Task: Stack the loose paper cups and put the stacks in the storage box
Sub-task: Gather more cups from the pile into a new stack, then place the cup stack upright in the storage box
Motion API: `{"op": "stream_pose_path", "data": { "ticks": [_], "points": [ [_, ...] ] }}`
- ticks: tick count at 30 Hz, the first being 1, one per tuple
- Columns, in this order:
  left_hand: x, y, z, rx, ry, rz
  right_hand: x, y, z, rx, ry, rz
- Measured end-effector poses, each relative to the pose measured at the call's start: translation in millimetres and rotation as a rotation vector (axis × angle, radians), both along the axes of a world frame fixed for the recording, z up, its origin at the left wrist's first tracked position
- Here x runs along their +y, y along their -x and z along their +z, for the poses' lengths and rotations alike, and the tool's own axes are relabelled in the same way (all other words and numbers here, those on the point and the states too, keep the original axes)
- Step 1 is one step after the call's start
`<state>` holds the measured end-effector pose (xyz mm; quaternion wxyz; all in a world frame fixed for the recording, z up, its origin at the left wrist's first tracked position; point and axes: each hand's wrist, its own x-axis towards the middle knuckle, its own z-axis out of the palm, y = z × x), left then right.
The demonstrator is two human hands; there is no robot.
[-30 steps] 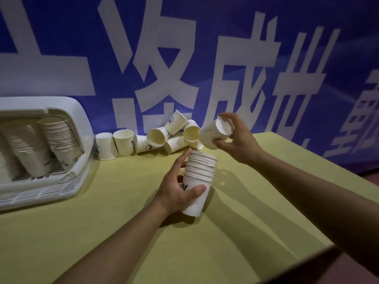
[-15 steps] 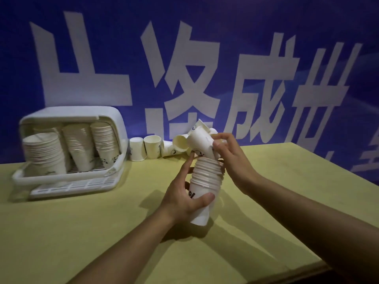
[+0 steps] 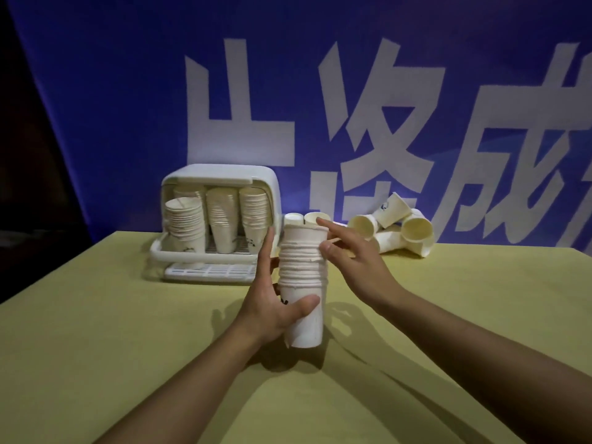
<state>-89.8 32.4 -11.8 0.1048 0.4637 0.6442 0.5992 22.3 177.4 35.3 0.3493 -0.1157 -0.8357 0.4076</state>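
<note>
Left hand is gripping the cup stack upright above the table; right hand is touching its top rims, fingers loose. Storage box is sitting behind-left, holding stacks; loose cups are lying behind-right, two upright cups partly hidden by the stack.

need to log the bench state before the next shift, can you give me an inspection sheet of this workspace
surface: yellow table, shadows of the arms across it
job's things: stack of cups upright in hand; loose cups in a heap at the back right, some on their sides; storage box open at the front, several stacks inside
clutter: nothing seen
grippers: left hand grips the stack low down; right hand rests relaxed against its upper rims
cables: nothing seen
surroundings: blue banner with large white characters behind the table
</note>
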Motion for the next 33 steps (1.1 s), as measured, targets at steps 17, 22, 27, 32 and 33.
{"op": "stream_pose_path", "data": {
  "ticks": [17,22,27,32,33],
  "points": [
    [-79.2,88.4,5.1,0.029,0.108,0.407,-69.2,119.5,-54.6,0.122,0.479,0.239],
    [-64.0,109.7,29.7,0.055,0.026,0.475,-55.9,123.7,-83.5,0.033,0.671,0.212],
    [-35.5,128.0,47.1,0.147,0.009,0.591,-50.5,131.2,-91.8,-0.007,0.696,0.223],
    [-7.1,150.1,50.1,0.312,0.016,0.748,-47.6,132.2,-94.4,-0.007,0.744,0.23],
    [-2.0,154.3,48.4,0.312,0.043,0.773,-47.6,132.4,-94.6,-0.011,0.744,0.235]
  ]
}}
